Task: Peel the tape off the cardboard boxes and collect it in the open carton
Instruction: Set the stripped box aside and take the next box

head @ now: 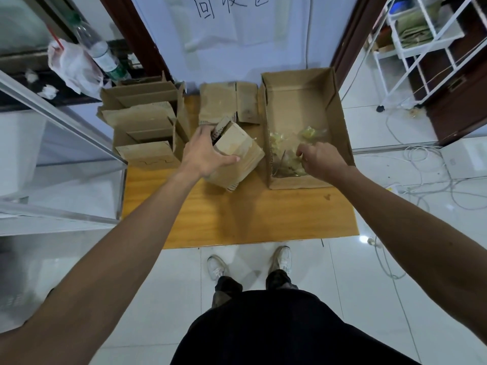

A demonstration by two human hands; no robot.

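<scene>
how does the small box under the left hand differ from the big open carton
The small brown cardboard box is smaller than the large open brown cardboard carton. The small box sits skewed, gripped by the left hand; the carton lies square. The carton holds crumpled yellowish tape; the small box's inside is hidden. Both are corrugated cardboard.

The left hand [203,154] covers the near-left corner of the small box [238,154]. Its fingertips are hidden behind the box's far edge. The right hand [320,160] conceals part of the tape pile [286,158] inside the open carton [340,119]. Whether its curled fingers pinch any tape cannot be determined. Individual strips in the pile are indistinguishable. The handwritten sheet [210,27] is cut off by the top edge. The bottle [98,50] label is too small to read.
</scene>
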